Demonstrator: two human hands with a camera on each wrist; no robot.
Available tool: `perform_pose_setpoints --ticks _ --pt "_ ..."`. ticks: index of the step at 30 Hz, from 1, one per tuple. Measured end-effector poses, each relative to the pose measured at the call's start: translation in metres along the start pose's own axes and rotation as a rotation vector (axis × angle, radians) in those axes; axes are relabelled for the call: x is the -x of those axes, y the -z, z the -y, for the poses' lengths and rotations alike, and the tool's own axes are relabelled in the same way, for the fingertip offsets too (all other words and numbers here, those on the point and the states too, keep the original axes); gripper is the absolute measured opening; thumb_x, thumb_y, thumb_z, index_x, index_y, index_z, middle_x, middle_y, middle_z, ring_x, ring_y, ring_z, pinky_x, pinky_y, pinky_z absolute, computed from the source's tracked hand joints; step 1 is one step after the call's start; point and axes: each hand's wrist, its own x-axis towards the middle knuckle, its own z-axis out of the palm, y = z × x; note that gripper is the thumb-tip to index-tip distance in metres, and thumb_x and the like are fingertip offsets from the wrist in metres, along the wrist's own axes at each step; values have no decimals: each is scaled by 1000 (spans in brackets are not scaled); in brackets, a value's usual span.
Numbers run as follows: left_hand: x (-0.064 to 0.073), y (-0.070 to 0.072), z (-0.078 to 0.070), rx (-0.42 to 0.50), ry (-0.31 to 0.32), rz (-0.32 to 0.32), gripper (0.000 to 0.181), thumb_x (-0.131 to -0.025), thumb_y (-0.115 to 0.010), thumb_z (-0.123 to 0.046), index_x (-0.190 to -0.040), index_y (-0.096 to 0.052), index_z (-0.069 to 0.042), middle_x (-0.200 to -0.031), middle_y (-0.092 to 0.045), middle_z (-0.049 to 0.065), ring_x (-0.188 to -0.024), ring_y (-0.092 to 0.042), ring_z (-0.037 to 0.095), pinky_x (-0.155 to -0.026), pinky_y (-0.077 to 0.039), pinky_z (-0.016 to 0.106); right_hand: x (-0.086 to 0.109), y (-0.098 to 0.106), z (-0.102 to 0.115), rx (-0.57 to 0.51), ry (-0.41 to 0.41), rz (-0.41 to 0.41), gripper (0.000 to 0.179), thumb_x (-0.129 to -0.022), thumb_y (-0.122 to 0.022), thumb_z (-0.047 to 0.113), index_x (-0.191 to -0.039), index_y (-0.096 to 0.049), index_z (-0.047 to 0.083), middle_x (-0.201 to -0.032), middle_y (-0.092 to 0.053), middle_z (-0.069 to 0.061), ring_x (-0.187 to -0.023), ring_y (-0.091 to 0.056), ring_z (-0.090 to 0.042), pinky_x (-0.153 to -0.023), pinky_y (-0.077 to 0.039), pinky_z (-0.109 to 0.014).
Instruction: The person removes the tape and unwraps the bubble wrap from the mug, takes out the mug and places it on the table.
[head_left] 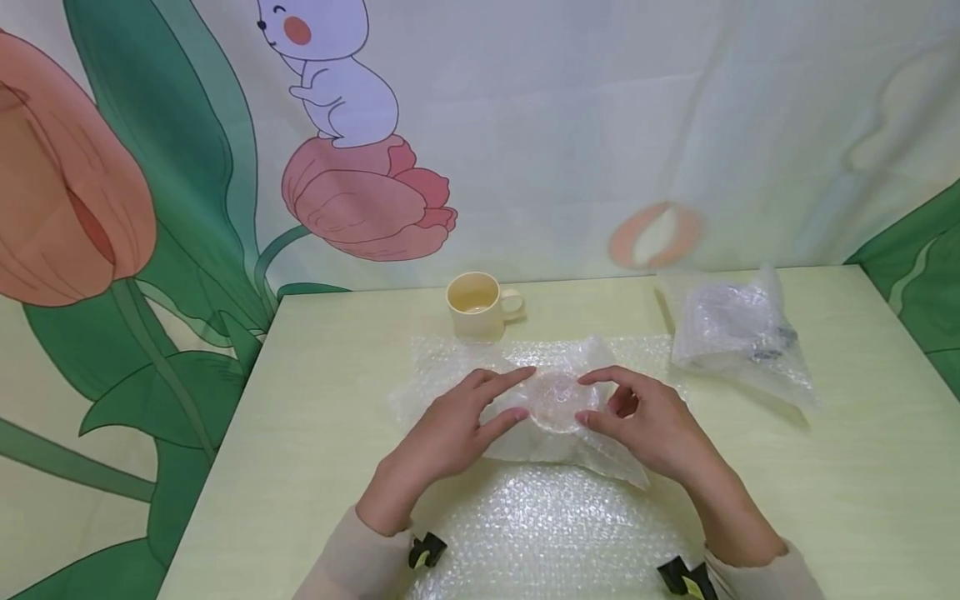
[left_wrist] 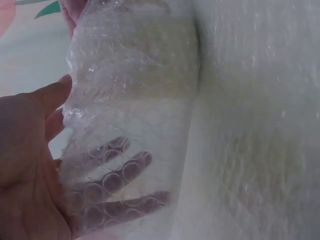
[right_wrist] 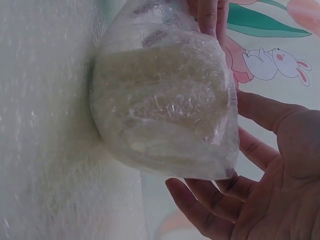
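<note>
Between the two hands stands a round, cup-shaped thing in bubble wrap (head_left: 564,403), pale yellow showing through the plastic; its exact kind is hidden. My left hand (head_left: 452,427) lies along its left side, thumb and index fingertips near the round top. In the left wrist view, the straight fingers (left_wrist: 132,170) show through a loose flap of wrap. My right hand (head_left: 654,423) is on the opposite side, index and thumb spread at the top's edge. The right wrist view shows the right fingers (right_wrist: 200,200) loosely extended against the wrap. Beneath lies a bubble wrap sheet (head_left: 555,533).
A pale yellow mug (head_left: 472,312) stands upright behind the wrapped thing, handle to the right. At the back right lies another bubble-wrapped bundle (head_left: 731,329). A patterned cloth (head_left: 540,167) hangs behind the light table (head_left: 300,417).
</note>
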Motion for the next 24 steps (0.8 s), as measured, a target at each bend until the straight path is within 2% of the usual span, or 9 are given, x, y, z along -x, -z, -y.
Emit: perform_pose_setpoints --ticks 5,9,18,24 --pt "1 1 9 51 22 50 59 -105 -55 -51 -158 -30 -54 -143 -58 1 -116 -64 21 -103 -53 46 -1 0 0 -2 -4 -1 41 -87 -83 43 -125 -70 34 -90 -65 -3 -85 -62 -20 -69 -49 -35" --pt "1 1 15 87 30 68 63 -104 -56 -51 -160 -24 -53 -142 -58 3 -119 -63 22 -101 -53 46 0 0 0 -7 -19 0 42 -86 -83 46 -125 -70 36 -92 -65 -3 -88 -63 -19 -71 -50 -34" --pt "-3 1 23 156 90 105 59 -101 -56 -60 -152 -39 -36 -143 -58 5 -115 -65 24 -96 -54 45 2 1 -2 -28 -3 -10 41 -85 -84 45 -123 -71 37 -90 -66 -2 -88 -64 -19 -73 -50 -34" --pt "-2 -1 28 158 85 112 58 -102 -54 -61 -150 -37 -35 -152 -41 -1 -112 -68 26 -96 -55 45 3 0 0 -25 4 -6 41 -85 -84 46 -123 -71 37 -90 -65 -2 -88 -63 -19 -73 -49 -34"
